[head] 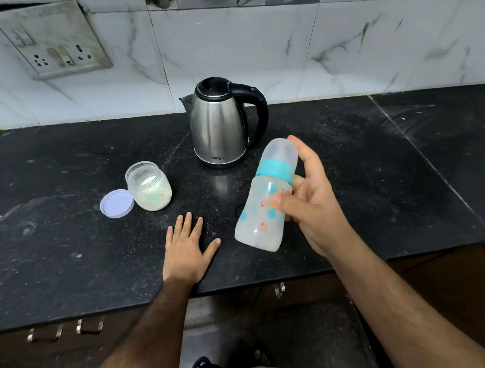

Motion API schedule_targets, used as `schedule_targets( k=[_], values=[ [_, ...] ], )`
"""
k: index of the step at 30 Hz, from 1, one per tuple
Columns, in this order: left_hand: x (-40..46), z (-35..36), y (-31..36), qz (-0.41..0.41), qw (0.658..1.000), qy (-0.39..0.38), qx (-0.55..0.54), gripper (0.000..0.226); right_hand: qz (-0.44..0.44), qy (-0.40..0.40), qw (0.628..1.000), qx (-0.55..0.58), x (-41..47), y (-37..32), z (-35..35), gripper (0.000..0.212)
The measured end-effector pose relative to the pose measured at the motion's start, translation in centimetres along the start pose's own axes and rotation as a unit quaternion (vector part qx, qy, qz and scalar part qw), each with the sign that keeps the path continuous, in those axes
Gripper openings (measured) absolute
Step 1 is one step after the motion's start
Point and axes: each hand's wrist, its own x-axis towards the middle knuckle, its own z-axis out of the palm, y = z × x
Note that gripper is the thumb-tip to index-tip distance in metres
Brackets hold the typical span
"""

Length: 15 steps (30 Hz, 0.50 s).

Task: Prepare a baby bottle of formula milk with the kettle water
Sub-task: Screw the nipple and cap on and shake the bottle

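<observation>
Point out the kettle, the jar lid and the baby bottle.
kettle (pixel 219 127): head view, on the steel body.
jar lid (pixel 116 203): head view, on the lid's flat middle.
baby bottle (pixel 262 211): head view, on the printed lower body, left of the thumb.

jar (pixel 150 186) left of kettle (pixel 219 124) | lid (pixel 117 203) touching jar's left

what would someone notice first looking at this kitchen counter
The baby bottle stands out first, tilted above the black counter in the right hand. Behind it stands the steel kettle, near the tiled wall. Left of it sits an open jar of powder with its lid alongside; the left hand lies flat.
</observation>
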Motion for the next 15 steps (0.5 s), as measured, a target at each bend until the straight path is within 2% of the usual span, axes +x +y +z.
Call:
schedule_targets(
  k=[5, 7, 10, 11, 15],
  values=[
    [-0.01, 0.04, 0.01, -0.001, 1.0, 0.004, 0.004, 0.079, -0.033, 0.132, 0.99, 0.046, 1.06, -0.41, -0.52, 0.087],
    [-0.04, 0.0, 0.03, -0.001, 1.0, 0.003, 0.002, 0.079, -0.026, 0.115, 0.993, 0.028, 0.88, -0.28, -0.54, 0.088],
    [0.0, -0.01, 0.02, -0.001, 1.0, 0.003, 0.001, 0.079, 0.007, 0.012, 1.0, -0.008, 0.24, -0.17, -0.35, 0.093],
    [0.01, 0.02, 0.02, 0.0, 1.0, 0.002, 0.002, 0.079, 0.005, 0.002, 1.0, -0.011, 0.2, -0.23, -0.38, 0.094],
    [-0.03, 0.05, -0.03, -0.001, 1.0, 0.002, -0.001, 0.079, -0.036, 0.12, 0.991, 0.038, 1.01, -0.56, -0.66, 0.087]
  ],
)
